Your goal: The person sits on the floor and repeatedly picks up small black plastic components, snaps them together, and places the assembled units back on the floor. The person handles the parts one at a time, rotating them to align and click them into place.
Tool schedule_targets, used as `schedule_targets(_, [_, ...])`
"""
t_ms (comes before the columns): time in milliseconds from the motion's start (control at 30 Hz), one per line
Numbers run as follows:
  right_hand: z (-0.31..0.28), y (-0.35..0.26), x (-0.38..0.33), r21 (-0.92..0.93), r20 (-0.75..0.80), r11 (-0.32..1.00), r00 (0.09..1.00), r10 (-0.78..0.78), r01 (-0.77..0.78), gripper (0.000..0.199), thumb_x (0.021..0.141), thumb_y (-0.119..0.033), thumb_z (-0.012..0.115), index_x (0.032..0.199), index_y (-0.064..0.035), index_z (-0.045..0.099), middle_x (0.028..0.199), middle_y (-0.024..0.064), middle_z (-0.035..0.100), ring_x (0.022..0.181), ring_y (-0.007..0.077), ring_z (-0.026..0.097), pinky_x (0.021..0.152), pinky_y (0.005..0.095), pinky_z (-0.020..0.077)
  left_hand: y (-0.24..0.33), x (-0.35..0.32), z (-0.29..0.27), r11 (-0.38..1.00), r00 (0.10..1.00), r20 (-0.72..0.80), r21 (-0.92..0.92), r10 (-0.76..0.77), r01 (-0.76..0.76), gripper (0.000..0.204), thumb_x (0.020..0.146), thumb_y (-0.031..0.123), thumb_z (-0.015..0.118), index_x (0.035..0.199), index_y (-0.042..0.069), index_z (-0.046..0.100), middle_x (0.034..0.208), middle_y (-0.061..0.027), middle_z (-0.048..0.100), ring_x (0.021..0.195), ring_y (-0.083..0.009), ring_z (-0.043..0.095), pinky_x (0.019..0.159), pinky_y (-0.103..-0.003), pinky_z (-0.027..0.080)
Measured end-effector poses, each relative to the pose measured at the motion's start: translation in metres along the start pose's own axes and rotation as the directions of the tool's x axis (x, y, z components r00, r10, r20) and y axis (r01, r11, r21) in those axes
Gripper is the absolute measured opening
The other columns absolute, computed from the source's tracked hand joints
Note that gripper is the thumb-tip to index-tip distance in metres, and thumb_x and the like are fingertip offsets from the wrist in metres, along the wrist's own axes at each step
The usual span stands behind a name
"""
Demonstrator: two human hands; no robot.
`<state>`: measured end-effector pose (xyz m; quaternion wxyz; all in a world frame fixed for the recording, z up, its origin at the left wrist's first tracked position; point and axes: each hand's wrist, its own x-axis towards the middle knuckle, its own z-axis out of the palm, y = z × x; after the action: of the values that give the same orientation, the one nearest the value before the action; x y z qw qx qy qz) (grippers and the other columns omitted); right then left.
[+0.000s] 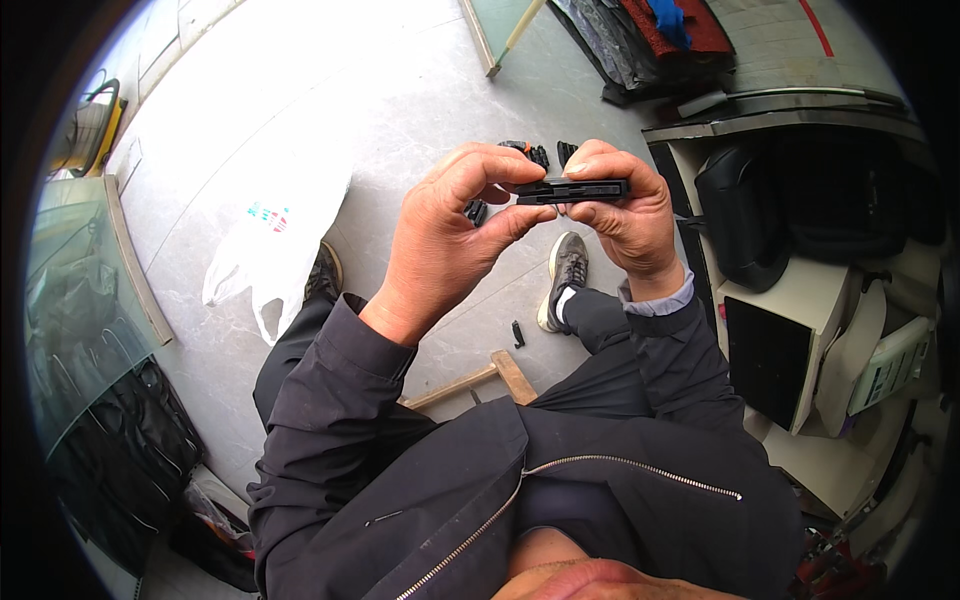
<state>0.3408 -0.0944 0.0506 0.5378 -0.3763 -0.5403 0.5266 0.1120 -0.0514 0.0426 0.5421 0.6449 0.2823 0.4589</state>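
Observation:
Up in front of me, both hands hold a slim black slotted plastic part (580,192) level between them. My left hand (435,225) pinches its left end between thumb and fingers. The right end sits in the grip of my right hand (640,215), with that thumb pressed along the near side. What exactly the part is I cannot make out. Beyond and below the hands, several small black pieces (538,156) lie on the floor, partly hidden by my fingers; one shows orange. Closer to me, a single small black piece (518,334) lies between my feet.
A white plastic bag (250,255) lies on the grey tiled floor (430,100) at left. Wooden bars (512,378) show between my legs. A glass-fronted case (95,270) stands far left. On the right is an open cabinet (770,340) with black cushioned items (740,215).

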Motion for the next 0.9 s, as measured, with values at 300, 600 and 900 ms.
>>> schedule_targets(300, [-0.0007,0.0009,-0.0007,0.009,0.001,1.0,1.0,0.002,-0.002,0.033,0.087,-0.009,0.09,0.116,-0.005,0.076,0.11,0.0065,0.072,0.101,0.0134,0.069,0.09,0.0261,0.057,0.0006,-0.0002,-0.0006,1.0,1.0,-0.001,0.01,0.003,-0.003,0.034,0.086,0.007,0.09,0.116,0.005,0.074,0.114,-0.0096,0.075,0.1,-0.0189,0.075,0.084,-0.031,0.064])
schedule_targets(600, [-0.0011,0.0022,-0.0012,0.021,0.005,1.0,1.0,0.008,-0.008,0.033,0.087,-0.007,0.089,0.117,-0.0049,0.076,0.111,0.0065,0.072,0.102,0.0134,0.068,0.092,0.0266,0.0568,0.0006,-0.0003,-0.0023,0.999,0.999,0.044,0.029,0.027,-0.028,0.033,0.092,0.009,0.086,0.121,0.003,0.071,0.119,-0.0091,0.07,0.099,-0.0161,0.074,0.084,-0.029,0.063])
schedule_targets(900, [-0.0028,0.0026,0.0001,0.026,0.036,0.999,0.999,-0.031,0.03,0.036,0.084,-0.004,0.09,0.118,-0.0062,0.077,0.112,0.0058,0.072,0.104,0.0136,0.068,0.092,0.0267,0.057,-0.0011,-0.0005,-0.0008,0.998,0.999,-0.002,0.035,0.044,-0.044,0.036,0.085,0.008,0.091,0.117,0.006,0.074,0.115,-0.0087,0.075,0.101,-0.0205,0.074,0.084,-0.032,0.062])
